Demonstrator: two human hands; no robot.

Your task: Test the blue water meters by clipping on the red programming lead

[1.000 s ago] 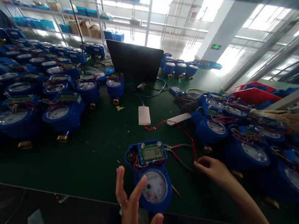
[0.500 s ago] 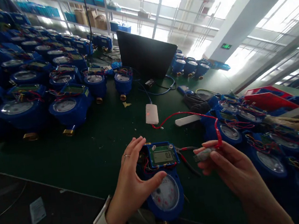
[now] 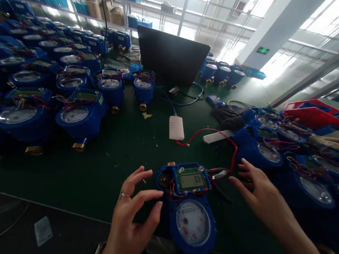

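A blue water meter [image 3: 208,221] with a round dial and a small lit display [image 3: 192,180] stands at the near edge of the table. Beside its left side is my left hand [image 3: 137,213], fingers apart and holding nothing. To the right of the meter my right hand [image 3: 259,188] is open, just clear of a small pale connector [image 3: 220,174]. The connector lies over the pliers [image 3: 221,190], and a red cable [image 3: 235,152] runs from it to a white box [image 3: 176,128].
Many blue meters [image 3: 77,113] fill the table's left side, and several more [image 3: 270,151] lie at the right. A black laptop [image 3: 173,54] stands at the back. A white strip-shaped tool [image 3: 217,137] and dark cloth [image 3: 228,115] lie right of the white box.
My right hand has let go of the connector, which now rests by the pliers. My left hand has moved left, away from the meter's display and dial. The view has shifted slightly.
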